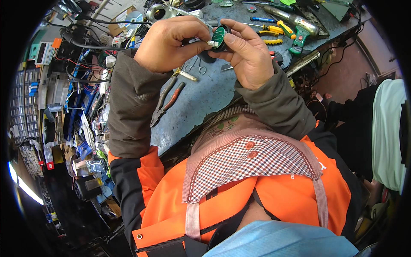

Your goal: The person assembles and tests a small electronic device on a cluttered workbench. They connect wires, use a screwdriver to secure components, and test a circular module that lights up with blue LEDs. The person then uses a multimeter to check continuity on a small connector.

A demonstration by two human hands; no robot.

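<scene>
Above the far part of the workbench, my right hand [252,53] holds a small round black housing with a green circuit board [218,36] set in it. The board side is tilted toward my left hand. My left hand [175,43] is closed, thumb and forefinger pinching a small white connector [212,43] at the board's edge. I cannot tell whether the connector is plugged in. Below the hands, pliers with red and dark handles [166,103] lie on the bench, near a small tool with a pale handle [188,76] and metal scissor-shaped forceps [195,67].
The worn blue-grey workbench [209,92] ends at an edge before my apron. At the far right lie a heat gun [302,32], yellow-handled pliers [272,30] and a blue screwdriver [262,19]. Cables and parts crowd the left side, beside a grey ring-shaped housing [159,13].
</scene>
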